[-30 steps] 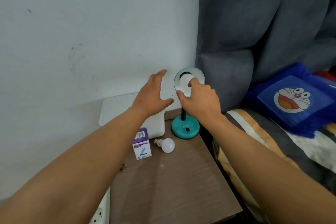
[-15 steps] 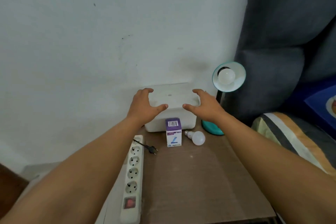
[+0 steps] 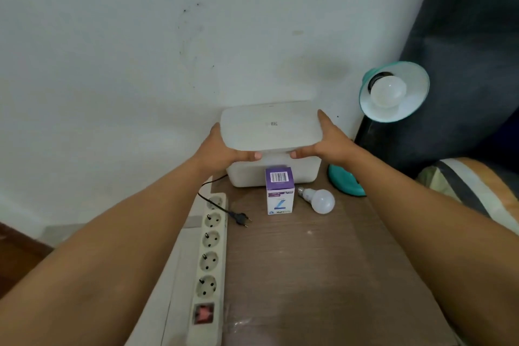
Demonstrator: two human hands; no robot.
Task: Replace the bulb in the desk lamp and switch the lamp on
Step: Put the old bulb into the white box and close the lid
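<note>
Desk lamp (image 3: 393,93) stands at the bench's (image 3: 309,261) right rear, shade facing the camera, fitted bulb (image 3: 389,90) pointing outward. Spare bulb (image 3: 323,201) lies beside the carton (image 3: 280,194), base toward the left rear. Half a second ago both hands only approached; now left hand (image 3: 222,149) and right hand (image 3: 330,140) have fingers clamped on the white lid (image 3: 269,126), raised above its box (image 3: 247,174); contents hidden.

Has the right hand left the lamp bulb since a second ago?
Yes. The right hand is off the bulb in the lamp shade and now sits lower and to the left, holding the white box lid with the left hand.
</note>
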